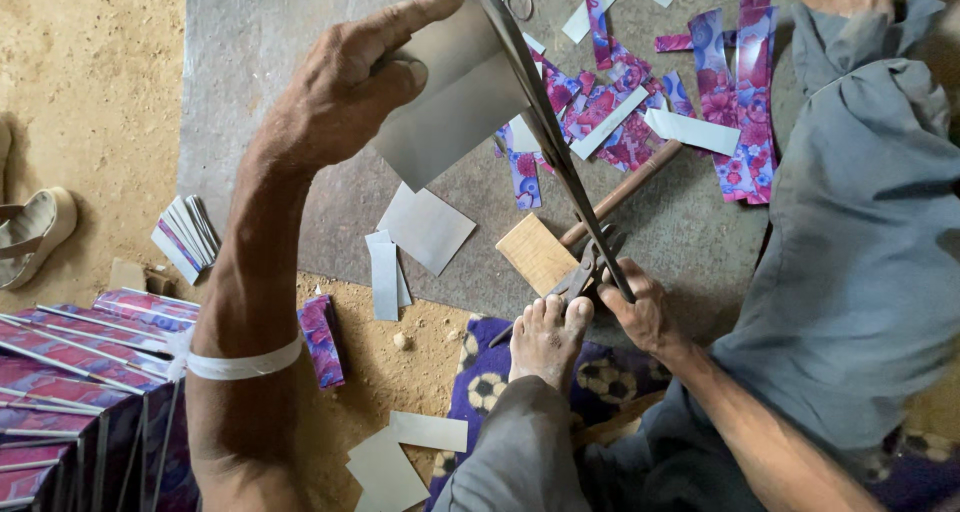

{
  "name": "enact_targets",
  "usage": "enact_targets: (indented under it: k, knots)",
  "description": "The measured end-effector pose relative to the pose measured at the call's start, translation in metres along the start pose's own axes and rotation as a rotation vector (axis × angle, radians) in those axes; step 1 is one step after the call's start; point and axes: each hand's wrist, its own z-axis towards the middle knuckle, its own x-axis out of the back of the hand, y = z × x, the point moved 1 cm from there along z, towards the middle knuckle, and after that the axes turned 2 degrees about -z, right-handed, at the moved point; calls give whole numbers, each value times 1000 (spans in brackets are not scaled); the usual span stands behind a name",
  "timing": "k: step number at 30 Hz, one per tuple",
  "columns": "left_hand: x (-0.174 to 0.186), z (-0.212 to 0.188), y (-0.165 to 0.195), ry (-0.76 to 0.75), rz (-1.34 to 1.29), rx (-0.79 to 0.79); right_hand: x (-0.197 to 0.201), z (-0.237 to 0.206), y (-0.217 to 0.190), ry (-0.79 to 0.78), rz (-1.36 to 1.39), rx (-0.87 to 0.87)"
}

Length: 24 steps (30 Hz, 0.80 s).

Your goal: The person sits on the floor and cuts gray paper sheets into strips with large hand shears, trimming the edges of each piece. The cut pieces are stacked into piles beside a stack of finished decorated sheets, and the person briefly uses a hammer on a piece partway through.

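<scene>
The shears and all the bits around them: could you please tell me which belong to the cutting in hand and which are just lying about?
In use:
- shears, right hand on the handle
- grey sheet, held by left hand
- foot by the shears' lower handle

Lying about:
- floral offcuts
- wood block
- grey pieces
- sandal
- floral boxes

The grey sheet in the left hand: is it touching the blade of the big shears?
Touching. The head view shows the grey sheet, held by the left hand, meeting the shears blade.
</scene>
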Motion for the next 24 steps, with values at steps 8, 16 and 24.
enact_targets:
  k: [8,16,24]
  knots:
    - [2,0,-10,-45,10,117,1,4,-2,-52,61,-93]
    - [-6,3,-31,-44,-179,75,9,4,-9,-107,171,-102]
    - [2,0,-15,-41,-2,64,-2,-1,13,-47,119,-4]
